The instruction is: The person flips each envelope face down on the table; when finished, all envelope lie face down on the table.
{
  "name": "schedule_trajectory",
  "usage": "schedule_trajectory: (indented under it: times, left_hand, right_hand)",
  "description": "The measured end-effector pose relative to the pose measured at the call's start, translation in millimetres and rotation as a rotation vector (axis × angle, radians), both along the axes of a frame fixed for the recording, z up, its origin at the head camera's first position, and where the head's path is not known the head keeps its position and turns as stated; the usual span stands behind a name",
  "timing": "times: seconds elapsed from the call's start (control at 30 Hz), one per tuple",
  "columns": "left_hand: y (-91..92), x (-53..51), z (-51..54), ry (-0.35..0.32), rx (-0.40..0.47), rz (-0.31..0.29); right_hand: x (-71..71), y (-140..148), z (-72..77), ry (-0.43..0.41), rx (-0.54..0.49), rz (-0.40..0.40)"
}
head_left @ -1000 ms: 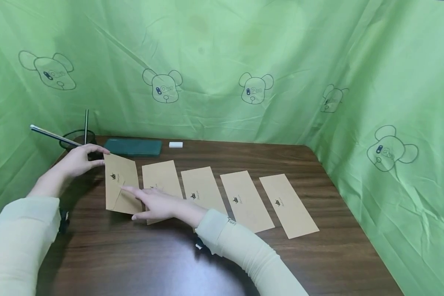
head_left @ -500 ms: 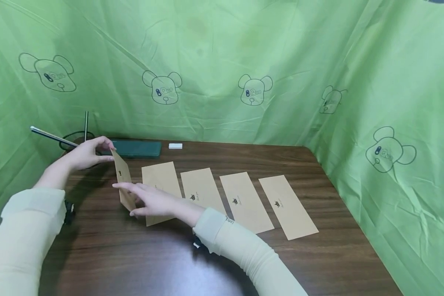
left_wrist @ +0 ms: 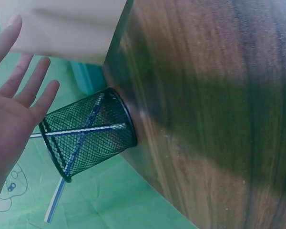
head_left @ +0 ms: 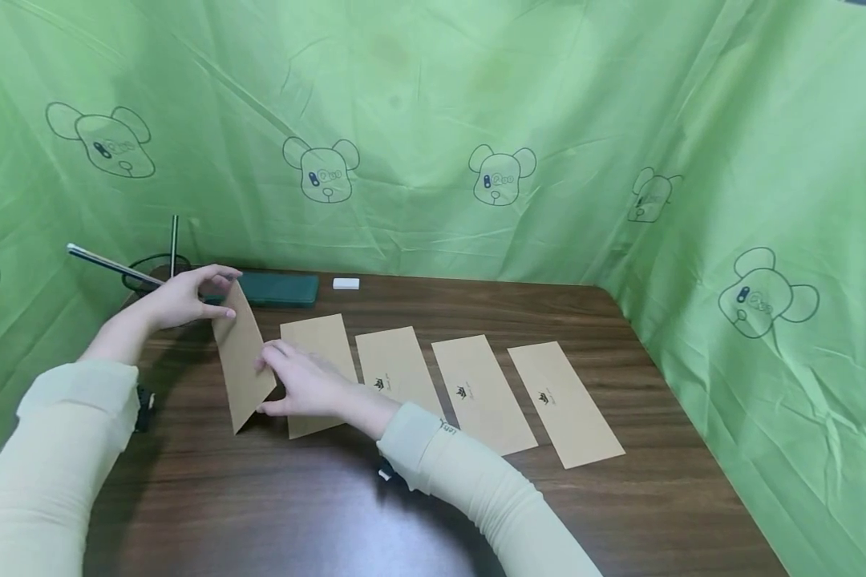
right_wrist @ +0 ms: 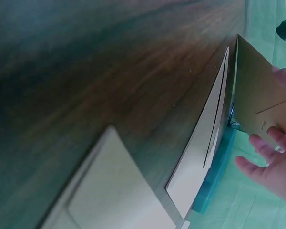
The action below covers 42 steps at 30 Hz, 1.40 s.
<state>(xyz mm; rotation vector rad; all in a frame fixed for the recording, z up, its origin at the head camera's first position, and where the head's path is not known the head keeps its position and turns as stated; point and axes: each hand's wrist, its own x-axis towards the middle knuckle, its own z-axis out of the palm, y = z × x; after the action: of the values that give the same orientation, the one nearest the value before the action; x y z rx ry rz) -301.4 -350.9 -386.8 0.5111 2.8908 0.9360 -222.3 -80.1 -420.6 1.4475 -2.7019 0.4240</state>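
At the left of the table, a brown paper envelope stands tilted on its lower edge, its plain face turned to the head camera. My left hand pinches its upper edge, thumb on the near face and fingers behind. Against its right edge rests my right hand, with loosely bent fingers. The right wrist view shows the other face of this envelope, with a fold line and small print. Just to its right lies another envelope, partly covered by my right hand.
More envelopes with a small crown print lie in a slanting row to the right. Behind them are a teal case and a small white block. A black mesh cup with thin sticks stands at the back left.
The envelope has turned over from its printed face, through edge-on, to its plain face. My left hand has moved right with it, and my right fingers have bent at its right edge.
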Motion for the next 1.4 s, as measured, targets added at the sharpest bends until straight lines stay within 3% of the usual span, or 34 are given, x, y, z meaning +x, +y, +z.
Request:
schedule_trajectory:
  times: [0.2,0.43,0.73,1.2,1.4]
  left_hand:
    - [3.3,1.1,-14.7,-0.004,0.023,-0.063]
    - [7.4,5.0,-33.4,-0.016,-0.04,-0.07]
    - [14.0,-0.7,-51.3,0.054,-0.061,-0.14]
    - [8.9,-4.3,-62.1,-0.016,-0.049,-0.103]
    - [8.5,-5.1,-63.8,0.012,-0.078,-0.115]
  right_hand:
    - [-3.8,2,-3.5,-0.041,0.098,-0.079]
    - [-6.5,6,-7.2,-0.11,0.216,-0.046]
    - [-5.8,3,-11.8,-0.146,0.355,-0.042]
    - [-6.3,-6,-19.1,-0.054,0.425,-0.055]
    - [-6.1,-8,-18.7,-0.047,0.448,-0.074]
